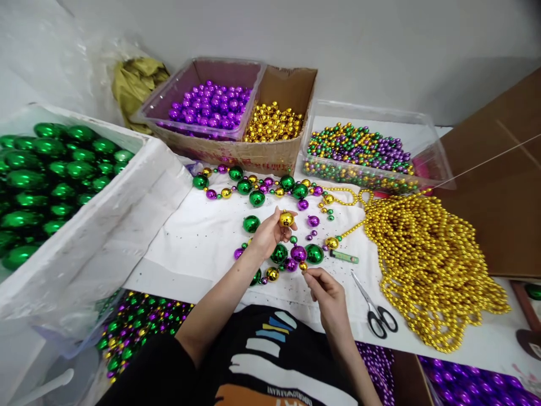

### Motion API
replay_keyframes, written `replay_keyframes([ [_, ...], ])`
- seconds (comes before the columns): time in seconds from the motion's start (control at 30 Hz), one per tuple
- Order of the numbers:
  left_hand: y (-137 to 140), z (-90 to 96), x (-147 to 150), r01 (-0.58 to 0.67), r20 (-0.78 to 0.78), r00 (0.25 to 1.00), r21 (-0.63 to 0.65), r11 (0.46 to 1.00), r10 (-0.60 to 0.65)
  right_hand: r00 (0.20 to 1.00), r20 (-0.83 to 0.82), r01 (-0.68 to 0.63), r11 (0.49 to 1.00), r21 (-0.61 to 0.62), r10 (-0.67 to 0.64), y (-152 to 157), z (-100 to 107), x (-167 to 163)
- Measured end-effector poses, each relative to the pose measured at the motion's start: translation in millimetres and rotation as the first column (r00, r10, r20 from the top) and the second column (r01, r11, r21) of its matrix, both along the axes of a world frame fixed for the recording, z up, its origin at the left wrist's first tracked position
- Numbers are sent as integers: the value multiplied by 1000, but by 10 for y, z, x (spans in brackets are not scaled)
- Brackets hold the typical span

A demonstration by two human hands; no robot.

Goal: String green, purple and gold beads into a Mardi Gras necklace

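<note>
My left hand [269,234] is closed around a shiny gold bead [286,219], which it holds up at its fingertips. Below and to the right, my right hand [326,286] pinches a small gold bead [303,266] between thumb and fingertips. That small bead sits just under a large purple bead [298,254]. On either side of the purple bead are large green beads [314,254], with more purple, gold and green beads curving to the lower left. A finished-looking bead garland [257,198] lies across the white cloth [177,248] beyond my hands.
Black-handled scissors [374,310] and a green stick-like tool [344,257] lie to the right, beside a heap of gold bead strings [431,259]. A white box [160,169] of green balls stands left. Behind are a cardboard box [270,155] and a clear bin [439,163] of small beads.
</note>
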State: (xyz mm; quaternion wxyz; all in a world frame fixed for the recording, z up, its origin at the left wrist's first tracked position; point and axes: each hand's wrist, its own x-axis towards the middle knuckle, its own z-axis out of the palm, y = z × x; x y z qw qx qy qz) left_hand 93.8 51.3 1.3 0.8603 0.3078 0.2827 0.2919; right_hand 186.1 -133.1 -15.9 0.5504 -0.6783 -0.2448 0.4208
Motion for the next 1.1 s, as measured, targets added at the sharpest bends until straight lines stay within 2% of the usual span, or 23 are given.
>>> replay_keyframes([
  [0.3,-32,16,-3,-63,-7,998,49,997,63,1000,-3,23,1000,16,-23,27,-59,-78],
  [0.43,-100,24,38,-3,-45,999,107,994,7,997,-51,58,998,28,-56,103,-35,-74],
  [0.57,-146,64,58,21,-83,996,131,991,-11,977,-181,120,992,49,-110,167,-10,-39],
  [0.67,-167,104,56,37,-90,996,152,988,-23,964,-253,93,995,28,-83,160,-23,1],
  [0.77,-193,131,61,90,-100,992,172,981,-74,959,-275,68,998,-4,-67,130,-65,25],
  [0.93,-214,136,76,161,-114,983,178,971,-142,951,-294,103,995,2,-98,62,-111,42],
  [1.1,-87,78,82,257,-185,956,162,953,-227,939,-318,147,989,31,-129,-52,-104,139],
])
